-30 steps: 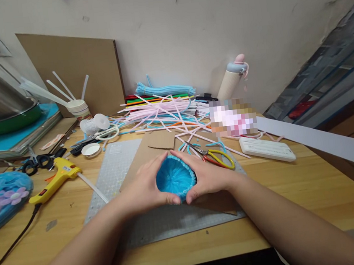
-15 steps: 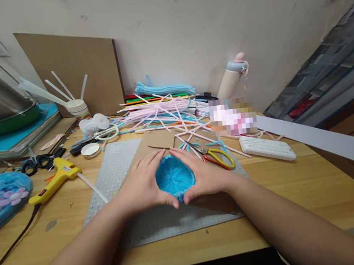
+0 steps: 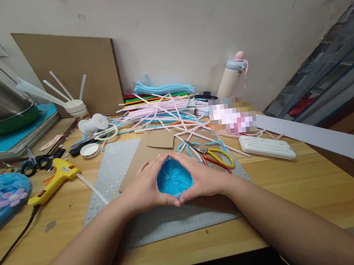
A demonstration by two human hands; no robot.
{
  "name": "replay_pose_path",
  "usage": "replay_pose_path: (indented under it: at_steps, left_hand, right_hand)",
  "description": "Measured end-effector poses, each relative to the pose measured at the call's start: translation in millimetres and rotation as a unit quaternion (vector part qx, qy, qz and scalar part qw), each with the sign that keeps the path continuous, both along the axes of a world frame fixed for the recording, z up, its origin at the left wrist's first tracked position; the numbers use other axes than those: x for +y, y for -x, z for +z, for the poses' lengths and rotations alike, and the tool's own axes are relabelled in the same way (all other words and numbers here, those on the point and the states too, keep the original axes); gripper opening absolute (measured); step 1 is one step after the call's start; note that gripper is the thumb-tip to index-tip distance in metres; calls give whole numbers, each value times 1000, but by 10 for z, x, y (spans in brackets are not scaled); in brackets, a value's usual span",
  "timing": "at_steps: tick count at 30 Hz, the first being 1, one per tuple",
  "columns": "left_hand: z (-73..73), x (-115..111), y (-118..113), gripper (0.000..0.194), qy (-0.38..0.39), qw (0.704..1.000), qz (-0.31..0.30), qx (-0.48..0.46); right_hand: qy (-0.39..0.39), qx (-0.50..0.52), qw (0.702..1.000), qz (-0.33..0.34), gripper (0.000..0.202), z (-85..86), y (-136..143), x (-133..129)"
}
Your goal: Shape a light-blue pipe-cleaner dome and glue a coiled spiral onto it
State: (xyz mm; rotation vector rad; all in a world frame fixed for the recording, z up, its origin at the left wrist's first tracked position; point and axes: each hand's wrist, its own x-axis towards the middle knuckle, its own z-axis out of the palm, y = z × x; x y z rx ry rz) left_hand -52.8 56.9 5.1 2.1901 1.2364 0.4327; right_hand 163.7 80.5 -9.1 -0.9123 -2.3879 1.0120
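Observation:
A round, hollow blue fuzzy piece (image 3: pixel 174 177) sits between my two hands over the cardboard and the grey cutting mat (image 3: pixel 161 227). My left hand (image 3: pixel 144 185) curves around its left side, and my right hand (image 3: pixel 202 177) curves around its right side. Both thumbs meet at the near edge, and the fingertips come together at the far edge. Ridges run from the middle of the blue piece out to its rim. Its outer sides are hidden by my hands.
Yellow-and-red-handled pliers (image 3: pixel 219 157) lie right of my hands. A yellow glue gun (image 3: pixel 55 181) and black scissors (image 3: pixel 36 164) are at the left. Pink and blue fuzzy sticks (image 3: pixel 162 108) pile up behind. A white case (image 3: pixel 267 147) and a bottle (image 3: pixel 230 78) stand farther right.
My thumbs have closed together at the near side, and the fingers of both hands have drawn in around the blue piece. Its visible opening looks slightly smaller.

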Motion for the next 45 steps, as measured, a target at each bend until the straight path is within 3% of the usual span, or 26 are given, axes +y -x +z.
replay_pose_path:
  at_steps: [5,9,14,18,33,45]
  left_hand:
    - [50,4,-4,118,-11,1000,6,3]
    - [15,21,30,116,-50,999,-11,6]
    - [-18,34,43,119,-42,998,-33,-15]
    - [-17,18,14,121,-45,998,-10,-36]
    - [-183,24,21,121,-54,998,-18,-17]
    - [-180,27,-2,120,-56,998,-19,-6]
  right_hand:
    - [42,-38,998,-35,135,96,-50,-7]
    - [-1,-50,999,-7,141,116,-91,27]
    - [-10,-36,999,-4,134,42,-71,45]
    - [-7,4,1000,-2,127,4,-39,40]
    - [1,53,998,30,109,6,-9,48]
    - [-20,58,998,29,111,-108,-5,79]
